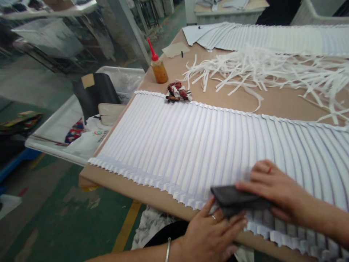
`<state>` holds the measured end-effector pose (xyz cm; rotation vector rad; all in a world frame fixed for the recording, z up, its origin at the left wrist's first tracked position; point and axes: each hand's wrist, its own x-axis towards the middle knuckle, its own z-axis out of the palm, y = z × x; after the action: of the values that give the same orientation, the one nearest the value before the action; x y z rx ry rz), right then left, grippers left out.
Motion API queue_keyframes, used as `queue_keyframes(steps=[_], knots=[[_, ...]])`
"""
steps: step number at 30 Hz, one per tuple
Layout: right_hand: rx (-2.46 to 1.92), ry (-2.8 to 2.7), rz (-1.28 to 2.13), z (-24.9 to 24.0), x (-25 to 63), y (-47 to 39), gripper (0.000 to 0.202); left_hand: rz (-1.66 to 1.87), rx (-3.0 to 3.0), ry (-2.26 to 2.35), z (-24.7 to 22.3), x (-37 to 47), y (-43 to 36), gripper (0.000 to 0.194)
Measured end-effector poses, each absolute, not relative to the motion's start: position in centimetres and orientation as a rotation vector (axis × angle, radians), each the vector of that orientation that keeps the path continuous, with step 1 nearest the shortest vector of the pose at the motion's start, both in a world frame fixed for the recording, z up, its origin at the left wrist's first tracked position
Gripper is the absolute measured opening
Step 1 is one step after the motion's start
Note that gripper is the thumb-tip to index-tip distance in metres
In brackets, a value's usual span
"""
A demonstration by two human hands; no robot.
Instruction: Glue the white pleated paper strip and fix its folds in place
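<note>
My right hand [275, 191] is closed around a dark, flat folded piece [237, 198], slightly blurred, that looks like a wallet or leather panel. Just below it, my left hand [211, 233] lies with fingers stretched out, their tips at the dark piece's near edge. A ring and a bracelet show on this hand. Both hands are over the near edge of a long row of overlapping white strips [191, 142], laid side by side across the table. Part of the row is hidden under my hands and the dark piece.
On the brown-covered table [160, 198] stand a red-tipped bottle of amber liquid [159, 71] and a crumpled, red-brown-stained wad [177, 91]. Loose narrow white strips [245, 69] lie behind, with another overlapping row [259, 38] farther back. A white bin [54, 151] stands left.
</note>
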<state>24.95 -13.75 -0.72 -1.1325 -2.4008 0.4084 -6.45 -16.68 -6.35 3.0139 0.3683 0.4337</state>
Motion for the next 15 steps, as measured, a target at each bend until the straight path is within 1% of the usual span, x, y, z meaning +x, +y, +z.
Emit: queue_keyframes(steps=[2,4,6,8,9,10,11,12,13,14,15], knots=[[-1.112,-2.471,0.344,-1.8,23.6,-14.7,0.046,0.357,3.048,0.360,-6.3,-7.0,-16.3,0.058],[-1.281,-2.393,0.179,-3.1,24.5,-11.2,0.045,0.356,3.107,0.308,-6.3,-7.2,-16.0,0.060],[-1.487,-2.286,0.045,-4.1,27.3,-4.6,0.036,0.375,3.149,0.301,-6.3,-7.0,-15.8,0.061],[-1.614,-2.143,-0.025,-4.4,30.3,2.3,0.015,0.421,3.168,0.311,-6.1,-6.8,-15.7,0.061],[-1.655,-2.047,-0.013,-4.3,31.3,4.9,0.009,0.443,3.170,0.311,-6.1,-6.8,-15.6,0.061],[-1.653,-1.964,0.007,-3.9,31.8,6.4,0.017,0.467,3.168,0.304,-5.9,-6.9,-15.5,0.060],[-1.627,-1.903,0.025,-3.4,31.4,6.8,0.025,0.503,3.161,0.302,-5.8,-7.2,-15.5,0.059],[-1.578,-1.883,0.056,-2.8,30.4,6.0,0.030,0.545,3.151,0.309,-5.7,-7.6,-15.4,0.058],[-1.503,-1.908,0.084,-2.2,28.6,4.1,0.029,0.570,3.139,0.333,-5.6,-8.2,-15.3,0.057],[-1.421,-1.982,0.128,-1.7,26.3,1.3,0.025,0.554,3.127,0.386,-5.6,-8.9,-15.3,0.056],[-1.308,-2.145,0.250,-1.4,23.8,-1.9,0.009,0.518,3.107,0.456,-5.6,-9.7,-15.3,0.055]])
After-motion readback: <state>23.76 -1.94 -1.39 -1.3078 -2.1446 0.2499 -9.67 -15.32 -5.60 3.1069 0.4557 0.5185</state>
